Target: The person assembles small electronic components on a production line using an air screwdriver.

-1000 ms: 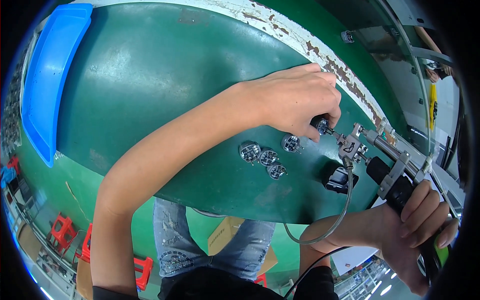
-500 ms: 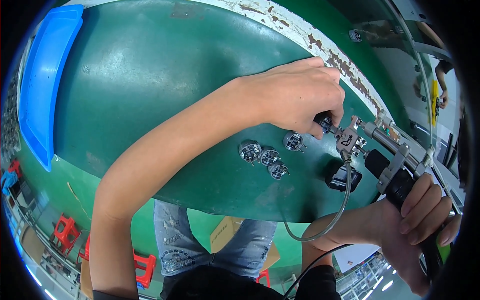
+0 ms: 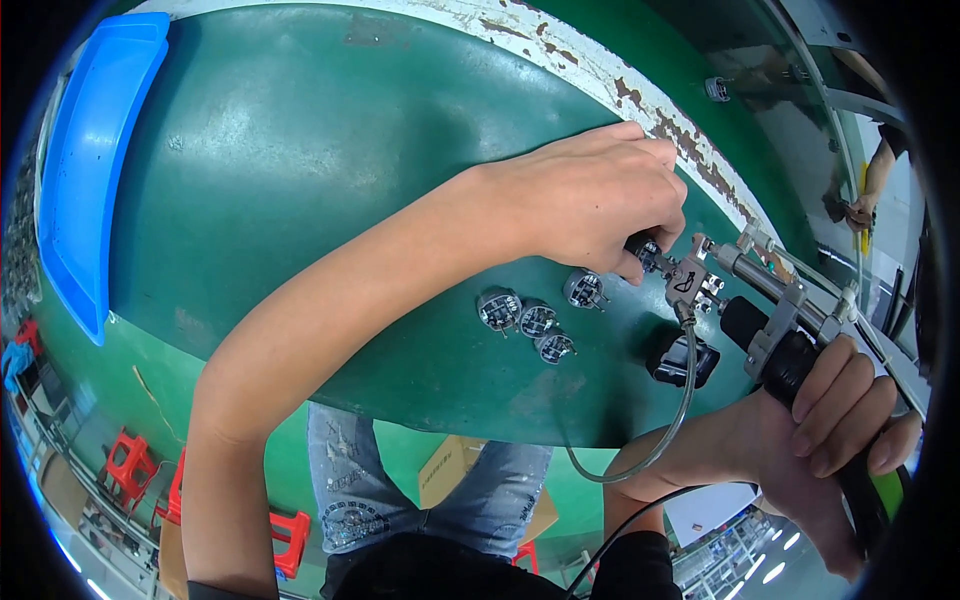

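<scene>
My left hand reaches across to the right end of the table, its fingers closed around a small round dark plug part. Most of that part is hidden under the fingers. The metal nozzle of a powered screwdriver meets the part's exposed face. My right hand is wrapped around the tool's black and green body at the lower right. A clear hose loops down from the nozzle head. Several similar round grey plug parts with metal pins lie below my left wrist. A black square-ended piece sits under the nozzle.
A blue tray stands along the table's far left end. The green tabletop has a worn white edge strip. Beyond it lies another plug part. A co-worker's hand shows at the upper right. A cardboard box is below.
The screwdriver and my right hand have shifted slightly left. My left hand stays closed on the plug part, barely moved. The co-worker's hand at the upper right has moved up and left.
</scene>
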The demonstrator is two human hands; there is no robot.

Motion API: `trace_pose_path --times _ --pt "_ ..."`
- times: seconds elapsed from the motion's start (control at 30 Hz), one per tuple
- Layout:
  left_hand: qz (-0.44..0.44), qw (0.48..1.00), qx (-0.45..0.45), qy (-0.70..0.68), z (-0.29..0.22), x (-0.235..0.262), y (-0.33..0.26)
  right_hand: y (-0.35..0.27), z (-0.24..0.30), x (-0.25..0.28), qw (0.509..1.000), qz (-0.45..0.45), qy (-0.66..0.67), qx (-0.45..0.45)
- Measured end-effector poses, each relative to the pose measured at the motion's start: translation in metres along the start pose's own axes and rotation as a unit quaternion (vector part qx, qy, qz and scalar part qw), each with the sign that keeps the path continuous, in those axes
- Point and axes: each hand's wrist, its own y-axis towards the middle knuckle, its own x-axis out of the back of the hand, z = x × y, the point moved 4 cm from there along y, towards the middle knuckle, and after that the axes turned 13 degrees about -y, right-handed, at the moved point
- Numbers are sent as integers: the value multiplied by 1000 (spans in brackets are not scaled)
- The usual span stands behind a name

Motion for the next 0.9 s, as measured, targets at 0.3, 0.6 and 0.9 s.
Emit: trace_pose_path --times 0.3,0.6,0.9 --pt "2 1000 0 -2 3 1 -1 -8 51 31 974 -175 -142 38" --pt "11 1000 -3 11 2 -1 0 -12 43 5 995 79 -64 -9" --pt "4 1000 1 13 1 -1 -2 -15 27 2 987 -100 -127 12"
